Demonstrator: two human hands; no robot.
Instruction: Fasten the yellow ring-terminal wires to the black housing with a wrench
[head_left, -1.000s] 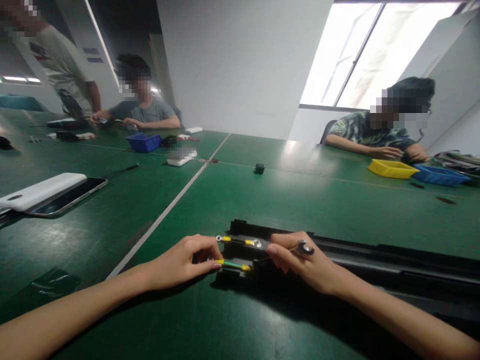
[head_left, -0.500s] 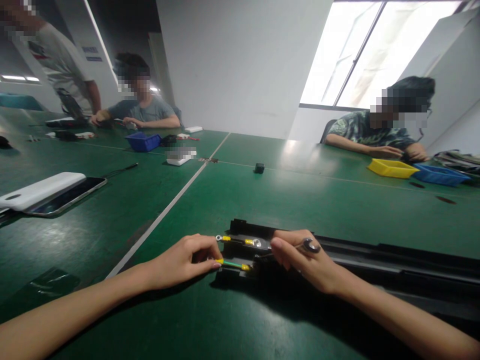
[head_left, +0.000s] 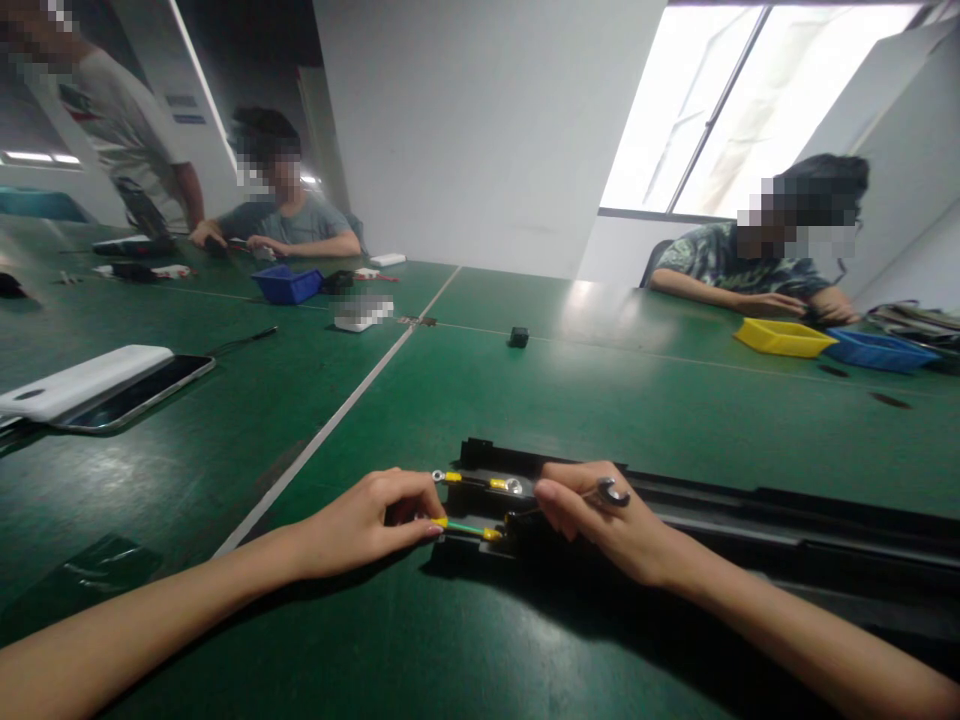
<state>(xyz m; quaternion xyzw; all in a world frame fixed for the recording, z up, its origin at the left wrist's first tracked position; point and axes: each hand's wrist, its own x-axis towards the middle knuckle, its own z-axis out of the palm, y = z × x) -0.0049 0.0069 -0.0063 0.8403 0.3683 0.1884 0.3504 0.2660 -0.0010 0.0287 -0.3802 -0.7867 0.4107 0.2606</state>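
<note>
- Left hand [head_left: 379,520]: narrow grip, pinching green wire [head_left: 466,528].
- Right hand [head_left: 604,520]: grip around wrench [head_left: 613,493].
- Black rail [head_left: 712,498]: beneath right grip.
- Apparent step: wrenching; calls for steady wire.

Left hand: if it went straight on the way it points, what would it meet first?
Past the green wire it pinches, the left hand would probably first meet the yellow sleeve at that wire's far end; depth by the black rail is unclear.
</note>
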